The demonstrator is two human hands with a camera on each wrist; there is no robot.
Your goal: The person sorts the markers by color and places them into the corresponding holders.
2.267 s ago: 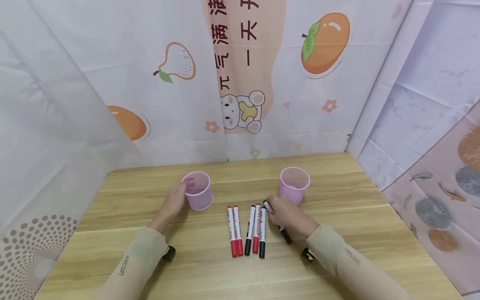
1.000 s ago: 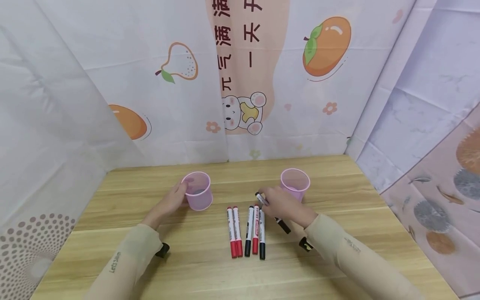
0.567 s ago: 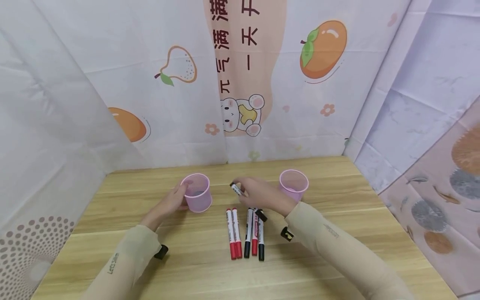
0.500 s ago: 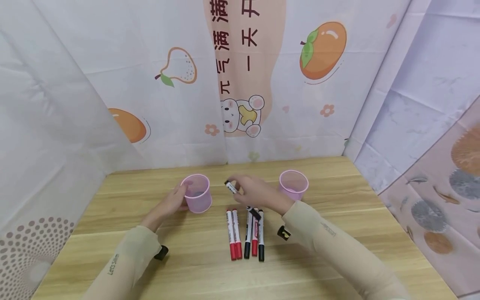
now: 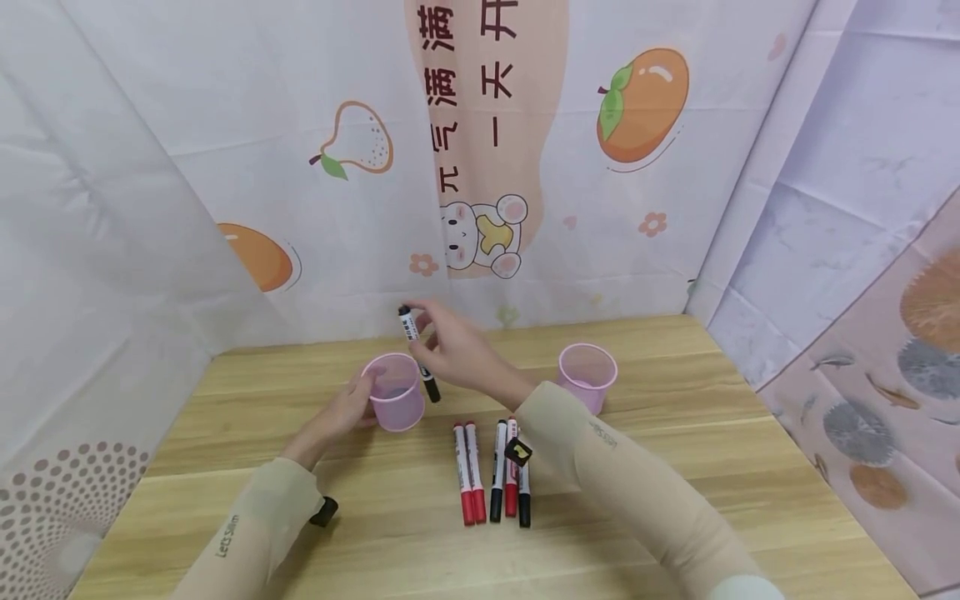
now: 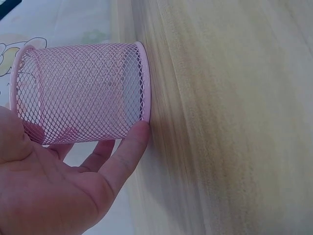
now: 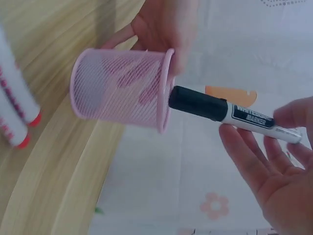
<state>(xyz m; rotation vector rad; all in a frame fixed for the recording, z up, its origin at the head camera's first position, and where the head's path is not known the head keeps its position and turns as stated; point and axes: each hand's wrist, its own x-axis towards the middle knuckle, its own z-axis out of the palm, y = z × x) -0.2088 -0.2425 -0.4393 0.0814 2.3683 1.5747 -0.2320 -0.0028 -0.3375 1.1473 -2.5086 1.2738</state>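
Observation:
My left hand [image 5: 347, 412] holds the left pink mesh pen cup [image 5: 399, 410] by its side. In the left wrist view the fingers curve along the mesh [image 6: 83, 93], one fingertip at the base rim, and the cup stands on the wooden table [image 6: 220, 122]. My right hand [image 5: 461, 354] pinches a black whiteboard marker [image 5: 409, 325], white-barrelled with a black cap, tilted beside that cup. Seen from the right wrist, the marker's black cap [image 7: 198, 104] reaches the cup's open rim [image 7: 165, 93], while thumb and fingers grip the other end.
A second pink mesh pen cup [image 5: 587, 375] stands at the back right. Several red and black markers lie side by side mid-table, among them a red one [image 5: 463, 475] and a black one [image 5: 498, 471]. A printed curtain [image 5: 300, 308] hangs along the table's back edge.
My right hand has lifted the black marker from near the right cup and carried it left to the left cup, turning it more upright. The left hand keeps its hold.

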